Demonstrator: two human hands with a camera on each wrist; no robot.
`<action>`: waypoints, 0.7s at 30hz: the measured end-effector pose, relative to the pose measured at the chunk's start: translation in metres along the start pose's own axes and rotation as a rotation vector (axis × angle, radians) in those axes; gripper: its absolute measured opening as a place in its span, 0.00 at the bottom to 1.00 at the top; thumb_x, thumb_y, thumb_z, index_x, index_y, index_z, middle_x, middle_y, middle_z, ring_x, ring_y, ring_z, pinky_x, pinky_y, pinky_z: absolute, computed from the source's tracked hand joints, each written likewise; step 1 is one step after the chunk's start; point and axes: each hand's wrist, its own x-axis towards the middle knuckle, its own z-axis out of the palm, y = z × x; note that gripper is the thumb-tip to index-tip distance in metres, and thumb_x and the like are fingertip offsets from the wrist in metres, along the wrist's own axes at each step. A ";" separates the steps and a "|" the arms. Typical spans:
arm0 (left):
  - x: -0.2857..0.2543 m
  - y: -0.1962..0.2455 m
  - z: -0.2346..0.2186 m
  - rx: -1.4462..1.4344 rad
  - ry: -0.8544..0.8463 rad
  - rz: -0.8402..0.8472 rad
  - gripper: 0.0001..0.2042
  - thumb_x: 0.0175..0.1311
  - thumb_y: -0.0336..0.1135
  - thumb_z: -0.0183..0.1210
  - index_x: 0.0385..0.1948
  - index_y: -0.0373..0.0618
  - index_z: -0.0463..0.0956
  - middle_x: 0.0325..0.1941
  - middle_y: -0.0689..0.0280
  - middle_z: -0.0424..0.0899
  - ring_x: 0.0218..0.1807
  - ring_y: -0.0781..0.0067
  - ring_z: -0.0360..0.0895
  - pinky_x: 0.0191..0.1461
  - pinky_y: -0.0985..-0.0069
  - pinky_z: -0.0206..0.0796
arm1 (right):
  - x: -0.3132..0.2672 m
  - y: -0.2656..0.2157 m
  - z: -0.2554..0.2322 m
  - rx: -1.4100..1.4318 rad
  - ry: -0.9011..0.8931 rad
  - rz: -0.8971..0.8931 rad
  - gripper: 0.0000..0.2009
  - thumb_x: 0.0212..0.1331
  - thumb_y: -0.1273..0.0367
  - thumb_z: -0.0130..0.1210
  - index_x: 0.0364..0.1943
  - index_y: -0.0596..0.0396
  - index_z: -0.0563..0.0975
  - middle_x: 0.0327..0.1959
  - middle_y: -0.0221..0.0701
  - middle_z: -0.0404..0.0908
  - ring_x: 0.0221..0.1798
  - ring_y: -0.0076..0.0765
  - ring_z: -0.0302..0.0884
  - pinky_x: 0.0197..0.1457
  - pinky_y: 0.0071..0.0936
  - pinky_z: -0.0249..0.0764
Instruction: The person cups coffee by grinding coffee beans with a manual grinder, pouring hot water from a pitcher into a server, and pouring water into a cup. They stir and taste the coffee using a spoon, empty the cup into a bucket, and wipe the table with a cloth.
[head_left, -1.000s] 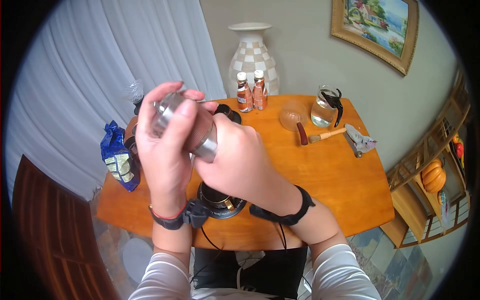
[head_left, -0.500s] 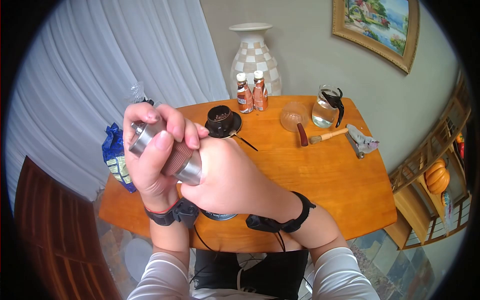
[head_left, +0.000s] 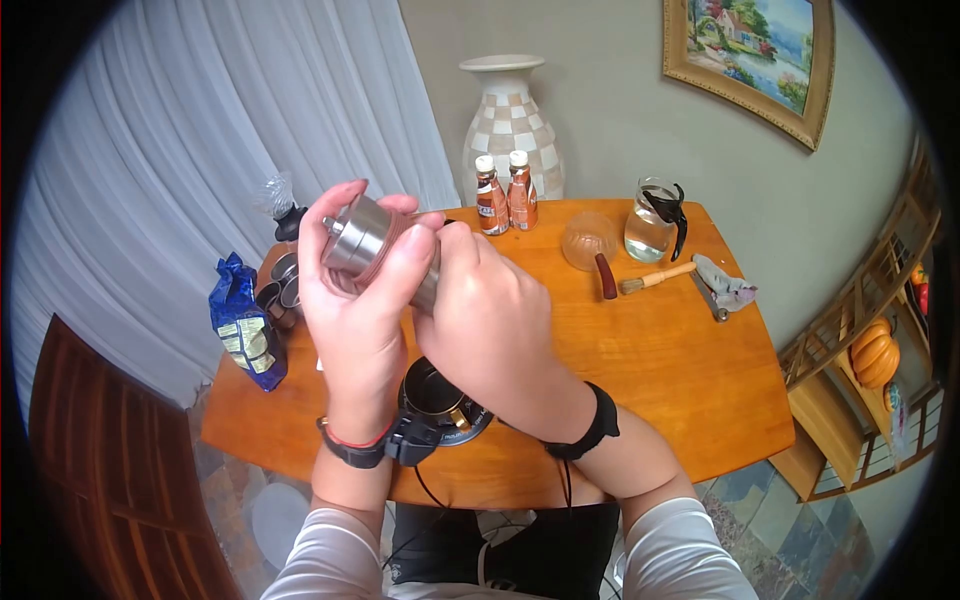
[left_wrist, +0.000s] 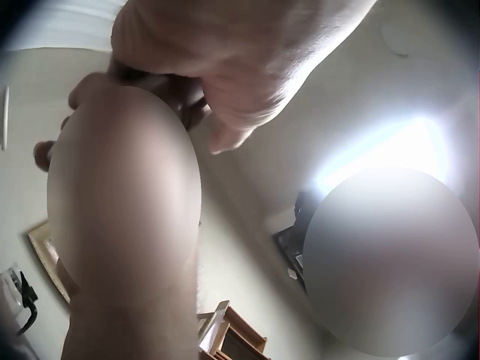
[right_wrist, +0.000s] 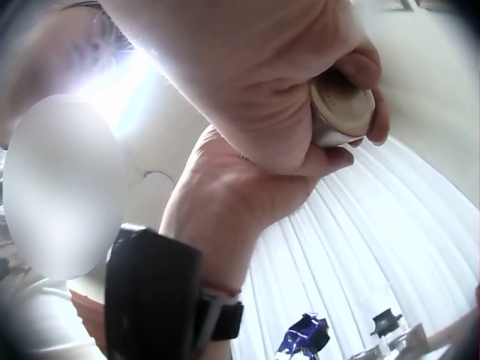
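Note:
A silver hand coffee grinder [head_left: 368, 238] with a ribbed brownish band is held tilted above the table, a small spindle showing at its upper-left end. My left hand [head_left: 350, 335] wraps its fingers and thumb around the body. Gripping the lower end, my right hand [head_left: 497, 320] hides most of that part. In the right wrist view the grinder's round end [right_wrist: 345, 109] shows between the fingers. Below the hands, a black cup [head_left: 432, 385] with a gold handle stands on a dark saucer [head_left: 465, 433].
On the left stand a blue bag [head_left: 245, 335] and metal containers [head_left: 287, 283]. Two bottles [head_left: 491, 205] stand at the back. Toward the right are a glass pot [head_left: 588, 243] with a dark red handle, a water pitcher [head_left: 648, 232], a brush [head_left: 658, 274] and a grey cloth [head_left: 728, 287].
Both hands with the grinder swing down and left, then back up and right. A cup of beans at the back shows half a second ago; the hands now cover it.

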 end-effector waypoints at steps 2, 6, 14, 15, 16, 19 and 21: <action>0.000 -0.005 -0.001 0.022 0.048 0.025 0.21 0.63 0.21 0.66 0.55 0.40 0.68 0.43 0.59 0.83 0.45 0.67 0.84 0.54 0.67 0.79 | -0.005 -0.007 0.003 0.040 -0.014 -0.006 0.15 0.48 0.74 0.66 0.37 0.58 0.72 0.29 0.39 0.80 0.32 0.44 0.86 0.32 0.37 0.82; 0.003 -0.001 -0.007 -0.075 -0.016 0.042 0.19 0.64 0.19 0.63 0.53 0.41 0.67 0.38 0.61 0.81 0.40 0.70 0.82 0.57 0.60 0.79 | -0.005 -0.007 0.000 0.228 -0.131 0.015 0.18 0.48 0.71 0.68 0.40 0.62 0.72 0.30 0.44 0.82 0.32 0.52 0.85 0.34 0.43 0.82; 0.003 0.004 -0.017 -0.167 -0.206 0.094 0.21 0.62 0.21 0.62 0.53 0.48 0.64 0.35 0.59 0.78 0.38 0.64 0.81 0.60 0.50 0.78 | 0.005 -0.002 -0.012 0.629 -0.463 0.154 0.17 0.46 0.71 0.68 0.39 0.63 0.77 0.30 0.46 0.84 0.34 0.58 0.85 0.38 0.43 0.80; 0.002 0.004 -0.018 -0.167 -0.208 0.095 0.21 0.62 0.21 0.62 0.53 0.48 0.64 0.35 0.59 0.78 0.38 0.64 0.81 0.60 0.50 0.78 | 0.004 -0.001 -0.010 0.748 -0.455 0.100 0.15 0.45 0.73 0.65 0.37 0.64 0.77 0.28 0.47 0.83 0.33 0.60 0.84 0.38 0.43 0.80; 0.001 0.005 -0.019 -0.228 -0.249 0.090 0.21 0.62 0.21 0.63 0.53 0.49 0.64 0.36 0.59 0.78 0.38 0.64 0.81 0.60 0.49 0.78 | 0.003 0.000 -0.010 0.866 -0.446 0.045 0.13 0.44 0.75 0.62 0.35 0.65 0.76 0.27 0.49 0.82 0.32 0.62 0.84 0.37 0.44 0.80; 0.001 0.005 -0.024 -0.302 -0.336 0.087 0.22 0.61 0.23 0.63 0.53 0.52 0.63 0.37 0.59 0.77 0.38 0.64 0.81 0.60 0.48 0.78 | 0.006 0.001 -0.015 1.006 -0.591 0.135 0.12 0.43 0.75 0.62 0.35 0.62 0.78 0.27 0.48 0.82 0.35 0.60 0.85 0.41 0.42 0.80; 0.002 0.005 -0.026 -0.313 -0.381 0.091 0.22 0.61 0.23 0.64 0.52 0.53 0.63 0.37 0.59 0.76 0.38 0.64 0.81 0.60 0.47 0.77 | 0.011 0.001 -0.023 1.073 -0.628 0.117 0.12 0.45 0.75 0.63 0.36 0.61 0.77 0.28 0.40 0.81 0.35 0.45 0.82 0.43 0.36 0.78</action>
